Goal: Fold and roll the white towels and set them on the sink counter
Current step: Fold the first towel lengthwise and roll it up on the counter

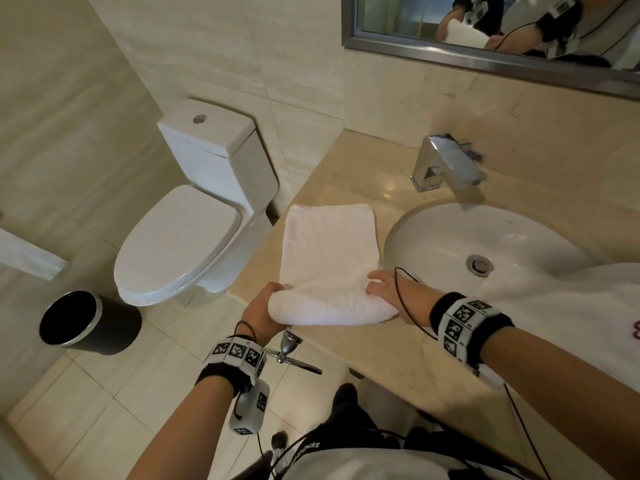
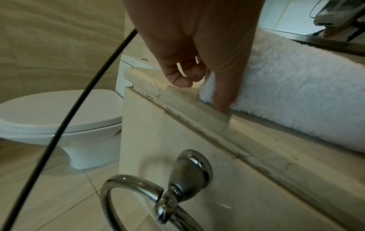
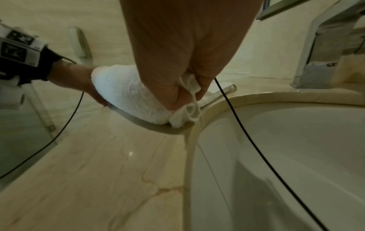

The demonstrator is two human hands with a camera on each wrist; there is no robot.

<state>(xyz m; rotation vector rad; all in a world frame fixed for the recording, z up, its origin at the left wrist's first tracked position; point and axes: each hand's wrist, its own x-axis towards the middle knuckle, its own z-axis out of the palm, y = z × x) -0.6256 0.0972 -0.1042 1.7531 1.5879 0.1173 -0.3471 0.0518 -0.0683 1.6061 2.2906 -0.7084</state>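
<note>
Left hand (image 1: 260, 311) and right hand (image 1: 398, 295) both reach forward, fingers curled in a grip

I see both my forearms bare, each wrist wrapped in a black band (image 1: 471, 327) ringed with white blocks printed with black square markers. A small grey camera unit (image 1: 250, 408) with a marker hangs under my left wrist. Thin black cables (image 1: 398, 289) loop from both bands. I wear a white top and dark trousers with white lettering.

The mirror (image 1: 485, 36) is cut off by the top edge. The towel (image 1: 329, 258) hides the left hand's fingertips (image 1: 277, 289). The towel ring (image 2: 126, 195) runs off the bottom.
</note>
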